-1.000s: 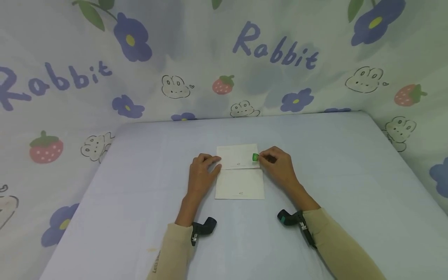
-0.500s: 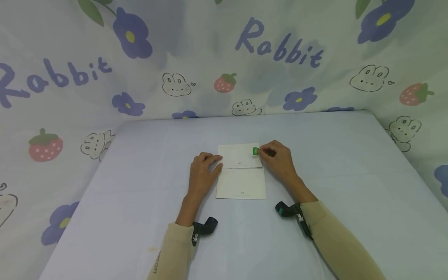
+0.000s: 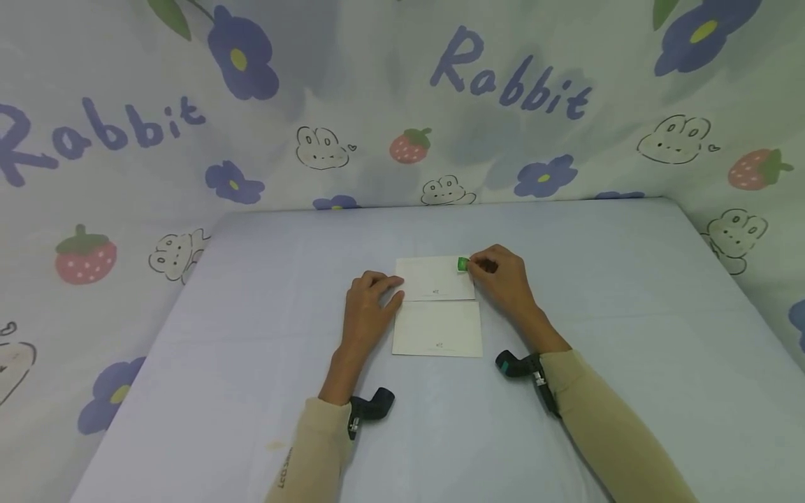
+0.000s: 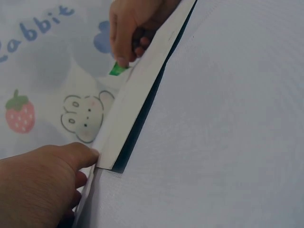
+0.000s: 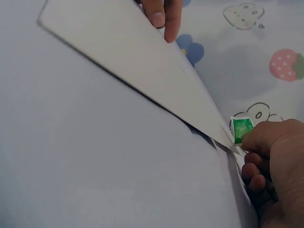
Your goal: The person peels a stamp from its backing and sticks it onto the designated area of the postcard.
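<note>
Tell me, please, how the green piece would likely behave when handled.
The green piece looks thin and flat, so it's probably light and unlikely to roll. Pinched at one edge by the right hand, it shows no obvious droop, perhaps suggesting some stiffness.

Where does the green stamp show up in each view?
Head: the green stamp is just right of centre, about mid-height.
Left wrist: green stamp in the upper part, left of centre.
Right wrist: green stamp towards the right, slightly below mid-height.
Shared landmark: the right hand pinching it.
</note>
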Demonstrator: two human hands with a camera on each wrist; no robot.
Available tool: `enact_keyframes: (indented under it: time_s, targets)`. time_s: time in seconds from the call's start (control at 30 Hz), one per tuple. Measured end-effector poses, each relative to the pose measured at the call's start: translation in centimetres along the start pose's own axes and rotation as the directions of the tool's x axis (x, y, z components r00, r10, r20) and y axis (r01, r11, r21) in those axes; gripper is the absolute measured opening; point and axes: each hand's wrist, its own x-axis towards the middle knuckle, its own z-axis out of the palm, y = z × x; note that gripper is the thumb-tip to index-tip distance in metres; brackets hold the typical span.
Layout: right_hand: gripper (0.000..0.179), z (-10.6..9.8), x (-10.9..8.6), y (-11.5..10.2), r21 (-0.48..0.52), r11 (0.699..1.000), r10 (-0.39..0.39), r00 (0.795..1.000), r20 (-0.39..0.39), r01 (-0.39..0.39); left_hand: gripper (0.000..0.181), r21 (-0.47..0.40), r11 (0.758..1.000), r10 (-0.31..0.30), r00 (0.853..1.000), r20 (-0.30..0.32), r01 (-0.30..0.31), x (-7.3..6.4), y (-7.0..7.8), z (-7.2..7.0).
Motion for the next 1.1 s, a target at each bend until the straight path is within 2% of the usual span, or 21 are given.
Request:
enact_keyframes:
  time_s: [0.4, 0.83, 1.0, 1.1]
  targets:
    - [0.013, 0.32, 0.48, -0.02, -0.045, 0.998, 0.038, 0.999, 0.032, -0.036, 0.024, 0.009, 1.0, 0.024, 1.0, -0.006, -0.024, -0.04, 0.12, -0.14]
    - [0.012, 0.37, 0.49, 0.01, -0.078, 0.996, 0.044, 0.997, 0.056, -0.04, 0.025, 0.008, 1.0, 0.014, 1.0, 0.007, -0.014, 0.15, -0.1, 0.18]
    - [0.017, 0.39, 0.43, -0.22, -0.094, 0.995, 0.036, 0.997, 0.069, -0.029, 0.025, 0.018, 1.0, 0.005, 1.0, 0.014, -0.006, 0.18, -0.2, 0.18]
    - [0.023, 0.41, 0.29, -0.07, -0.084, 0.996, 0.007, 0.999, 0.051, -0.002, 0.025, 0.019, 1.0, -0.002, 1.0, 0.017, 0.002, 0.13, -0.16, 0.14]
